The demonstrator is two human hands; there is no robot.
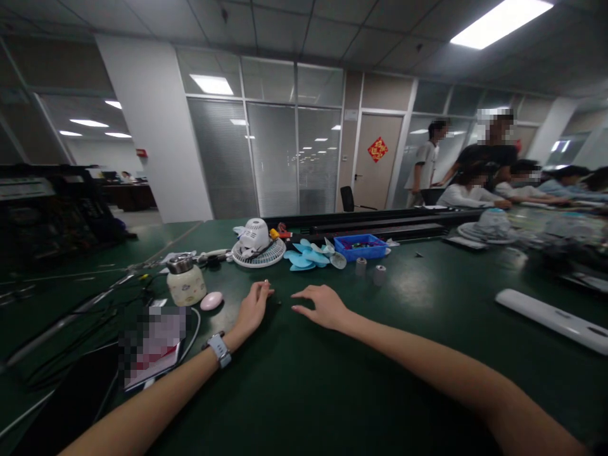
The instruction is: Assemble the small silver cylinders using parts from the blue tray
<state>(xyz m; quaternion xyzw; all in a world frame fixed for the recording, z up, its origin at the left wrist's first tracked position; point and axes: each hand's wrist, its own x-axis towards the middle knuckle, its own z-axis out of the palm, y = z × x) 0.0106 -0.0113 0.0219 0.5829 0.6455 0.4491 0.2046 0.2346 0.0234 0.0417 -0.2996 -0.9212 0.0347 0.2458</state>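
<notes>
Our left hand [253, 308] is keeping its fingertips close together; whether it is pinching anything small, we cannot tell. Our right hand [325, 307] is hovering, thumb and fingers parted, nothing showing between. A tiny dark piece [279, 303] is lying on the green surface [304, 386] between them; a brushing fingertip could be losing it, dark on dark. Leftward, a smooth pink oval [211, 301] is resting near the wrist, liable to skid if bumped. Farther out, two grey cylinders [379, 275] are standing upright before the blue tray [363, 254]; a careless knock could be setting them rolling.
</notes>
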